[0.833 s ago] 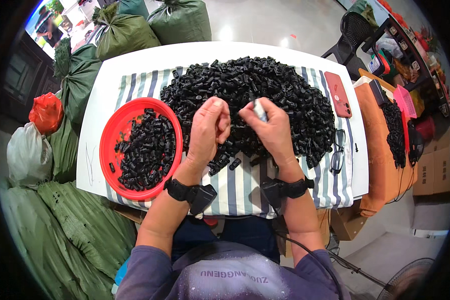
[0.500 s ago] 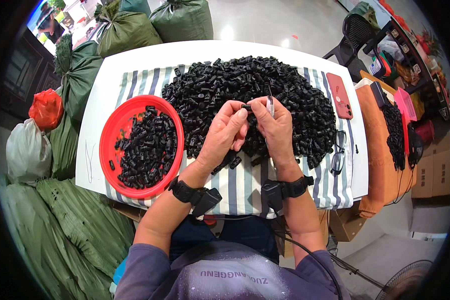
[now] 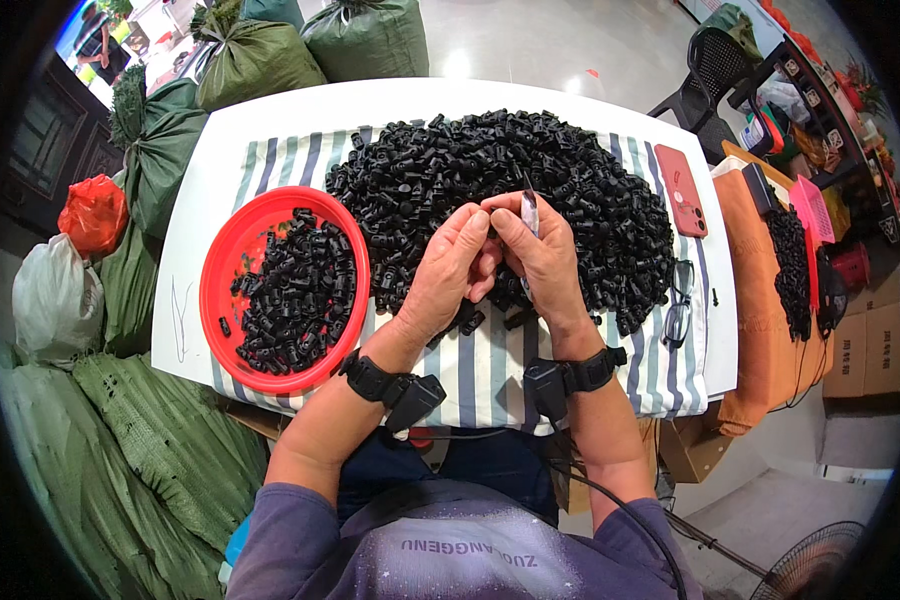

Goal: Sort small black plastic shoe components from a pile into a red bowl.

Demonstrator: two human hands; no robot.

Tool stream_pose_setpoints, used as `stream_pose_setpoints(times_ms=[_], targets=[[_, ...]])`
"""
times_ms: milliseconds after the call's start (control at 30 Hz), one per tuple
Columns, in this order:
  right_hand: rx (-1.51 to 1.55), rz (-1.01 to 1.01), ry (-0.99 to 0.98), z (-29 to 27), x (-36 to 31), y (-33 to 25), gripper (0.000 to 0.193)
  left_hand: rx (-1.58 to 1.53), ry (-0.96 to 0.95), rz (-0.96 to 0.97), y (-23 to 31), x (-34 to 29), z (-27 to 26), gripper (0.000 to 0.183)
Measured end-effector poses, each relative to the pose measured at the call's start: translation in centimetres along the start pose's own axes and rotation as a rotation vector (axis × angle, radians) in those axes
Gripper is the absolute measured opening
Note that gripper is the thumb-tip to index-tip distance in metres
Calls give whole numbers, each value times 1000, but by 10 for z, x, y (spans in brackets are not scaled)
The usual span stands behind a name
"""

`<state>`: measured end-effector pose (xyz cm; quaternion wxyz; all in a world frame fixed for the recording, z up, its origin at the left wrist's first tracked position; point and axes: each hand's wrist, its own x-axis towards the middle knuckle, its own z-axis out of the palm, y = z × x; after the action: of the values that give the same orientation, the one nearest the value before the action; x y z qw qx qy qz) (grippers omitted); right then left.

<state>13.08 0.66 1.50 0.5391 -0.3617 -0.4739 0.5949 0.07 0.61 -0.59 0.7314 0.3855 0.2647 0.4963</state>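
Over the near edge of a large pile of small black plastic fittings (image 3: 580,200), my two hands meet at the fingertips. My left hand (image 3: 445,265) is closed in a pinch on a small black fitting, now mostly hidden by the thumbs. A slim tool (image 3: 530,212) with a pale wrapped handle and a dark, thin tip is gripped in my right hand (image 3: 550,262), tip pointing away from me. My right thumb and finger press close against the left fingertips. To the left, a round red basin (image 3: 210,270) holds many similar black fittings.
A striped cloth (image 3: 450,385) lies under the pile on a white table (image 3: 185,300). Glasses (image 3: 678,305) and a red phone (image 3: 680,190) rest at the right. Green sacks (image 3: 150,430) stand along the left; an orange-covered stand (image 3: 750,290) is beside the table's right side.
My fingertips have come closer together, and the black fitting that showed between them is now mostly covered. The tool has shifted slightly left with my right hand.
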Motion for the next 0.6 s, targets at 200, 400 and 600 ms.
stream_pose_setpoints(times_ms=[200, 400, 600], targets=[[25, 37, -7, 0, 0, -2, 17, -64, -32, -43, 6, -1, 2, 38], [65, 58, -1, 0, -1, 0, 20, -139, -5, -56, 7, -3, 4, 37], [67, 73, -34, -3, 0, 2, 21, -157, -19, -55, 8, -3, 3, 36]])
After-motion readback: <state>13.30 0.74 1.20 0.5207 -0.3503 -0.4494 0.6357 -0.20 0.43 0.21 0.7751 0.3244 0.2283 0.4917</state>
